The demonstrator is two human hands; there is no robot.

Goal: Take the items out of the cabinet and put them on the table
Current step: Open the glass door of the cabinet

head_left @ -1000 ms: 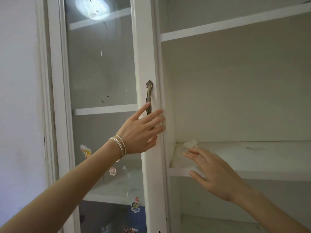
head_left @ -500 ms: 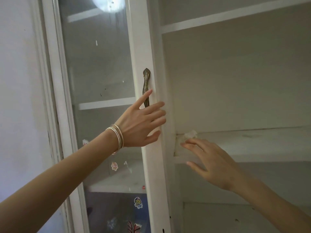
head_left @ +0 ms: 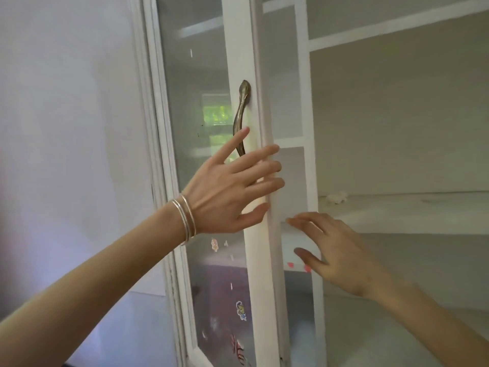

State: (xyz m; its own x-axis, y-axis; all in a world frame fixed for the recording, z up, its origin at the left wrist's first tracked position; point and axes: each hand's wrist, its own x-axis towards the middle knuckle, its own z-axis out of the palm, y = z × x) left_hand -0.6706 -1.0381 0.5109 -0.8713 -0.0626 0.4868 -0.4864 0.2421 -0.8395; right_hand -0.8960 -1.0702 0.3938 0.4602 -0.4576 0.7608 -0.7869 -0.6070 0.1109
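While the glass door (head_left: 211,154) is being held at its edge by the left hand (head_left: 225,197), fingers (head_left: 262,165) spread flat beside the brass handle (head_left: 241,115) and clamped on nothing, the right hand (head_left: 341,250) is being reached toward the shelf (head_left: 410,213) with fingers apart and empty. Only a small crumpled white scrap (head_left: 336,197) is being shown on that shelf, at its back left corner. Fingertips are at risk of being pinched if the door is swung shut, and the light scrap is likely to be pushed deeper rather than gripped.

I see white cabinet (head_left: 397,115), white door (head_left: 260,260) frame. Handle (head_left: 241,112) tarnished brass. Bangles (head_left: 185,221) silver. Stickers (head_left: 240,310) on glass: yellow-blue, pink, red-striped. Pale crumpled scrap (head_left: 336,197) at shelf's left back corner. Wall (head_left: 66,128) lilac-white.
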